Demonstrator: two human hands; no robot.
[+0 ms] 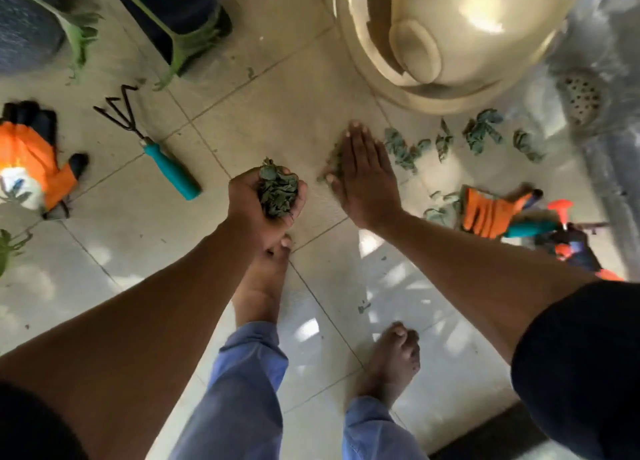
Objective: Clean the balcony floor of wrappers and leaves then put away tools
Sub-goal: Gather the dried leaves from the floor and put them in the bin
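Observation:
My left hand (pixel 263 205) is cupped palm up over the tiled floor and holds a bunch of dry green leaves (pixel 278 191). My right hand (pixel 363 174) lies flat and open on the tiles, its edge against a few leaves (pixel 332 163) just left of it. More loose leaves (pixel 481 134) lie in a row to its right, below the cream pot. A hand rake with a teal handle (pixel 169 170) lies on the floor to the left. An orange glove (pixel 27 161) lies at the far left, another orange glove (pixel 491 212) at the right.
A large cream plastic pot (pixel 450 33) lies tipped at the top right. Dark planters (pixel 173 12) with green stems stand at the top left. Teal and orange tools (pixel 554 231) lie at the right edge. A round floor drain (pixel 578 96) sits beside them. My bare feet (pixel 391 359) stand below.

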